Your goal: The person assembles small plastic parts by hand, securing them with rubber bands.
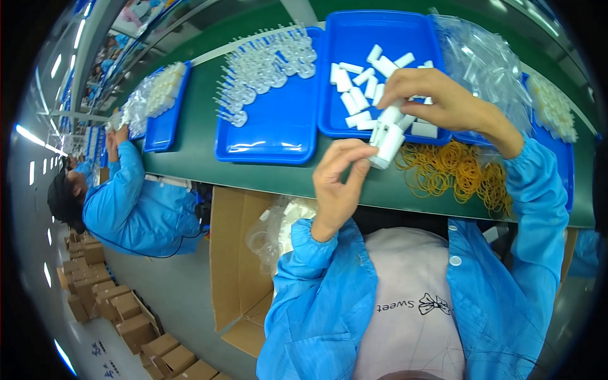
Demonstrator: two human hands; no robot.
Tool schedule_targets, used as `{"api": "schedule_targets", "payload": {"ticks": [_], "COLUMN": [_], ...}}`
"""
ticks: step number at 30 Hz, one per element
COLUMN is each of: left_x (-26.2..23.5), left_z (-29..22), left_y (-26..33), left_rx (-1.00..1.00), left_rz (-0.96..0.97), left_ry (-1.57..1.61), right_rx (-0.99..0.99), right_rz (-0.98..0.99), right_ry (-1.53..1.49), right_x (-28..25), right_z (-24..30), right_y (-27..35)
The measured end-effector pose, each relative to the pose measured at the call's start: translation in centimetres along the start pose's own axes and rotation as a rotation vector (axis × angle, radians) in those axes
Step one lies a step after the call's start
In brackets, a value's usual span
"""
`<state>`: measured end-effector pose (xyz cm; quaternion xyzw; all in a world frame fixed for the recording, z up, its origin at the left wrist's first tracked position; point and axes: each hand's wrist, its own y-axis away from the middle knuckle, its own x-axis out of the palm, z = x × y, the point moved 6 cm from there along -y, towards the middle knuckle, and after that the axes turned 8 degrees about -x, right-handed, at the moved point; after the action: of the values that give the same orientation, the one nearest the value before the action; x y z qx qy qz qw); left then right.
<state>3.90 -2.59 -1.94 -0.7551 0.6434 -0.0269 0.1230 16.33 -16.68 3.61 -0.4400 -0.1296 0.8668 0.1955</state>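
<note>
This is a factory workshop, with an assembly line. Beyond the left hand (pixel 339 183) runs a long green table (pixel 199 136), its blue trays (pixel 272 130) full of matching parts: white tubes (pixel 359 97) under the right hand (pixel 437 92), clear plastic pieces (pixel 266 69) farther left. Well left of the 2 hands, a co-worker (pixel 139 209) wears a blue smock; cardboard boxes (pixel 136 330) crowd the floor (pixel 177 278) there, and strip lights (pixel 30 136) shine.

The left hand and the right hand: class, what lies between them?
In the head view, white cylindrical pieces lie between the left hand and the right hand.
</note>
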Motion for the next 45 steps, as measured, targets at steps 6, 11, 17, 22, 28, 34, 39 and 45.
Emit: {"api": "schedule_targets", "payload": {"ticks": [6,11,17,22,28,34,39,45], "left_x": [0.6,1.5,0.9,0.2,-0.1,-0.8,-0.8,-1.0], "left_z": [-3.9,-4.8,-4.3,-2.3,-1.6,-0.1,0.2,-0.3], "left_y": [0.4,1.0,1.6,1.8,1.9,1.5,0.8,0.8], "left_rx": [0.355,0.436,0.373,0.179,0.064,-0.003,-0.026,0.019], "left_rz": [0.016,0.029,-0.153,-0.134,-0.223,-0.210,-0.185,-0.225], "left_ry": [-0.407,-0.480,-0.288,-0.226,-0.101,-0.060,-0.065,-0.103], "right_rx": [0.467,0.492,0.514,0.545,0.498,0.379,0.389,0.516], "right_rz": [0.138,0.083,0.036,-0.092,-0.208,-0.116,0.082,0.212], "right_ry": [-0.641,-0.680,-0.754,-0.771,-0.631,-0.471,-0.488,0.908], "right_x": [-0.3,0.5,2.1,2.6,3.1,3.3,1.0,-1.3], "right_z": [-0.7,-0.1,1.2,2.9,3.4,1.9,-4.3,-14.3], "right_y": [0.4,0.6,1.1,1.4,1.2,0.6,-1.4,-1.1]}}
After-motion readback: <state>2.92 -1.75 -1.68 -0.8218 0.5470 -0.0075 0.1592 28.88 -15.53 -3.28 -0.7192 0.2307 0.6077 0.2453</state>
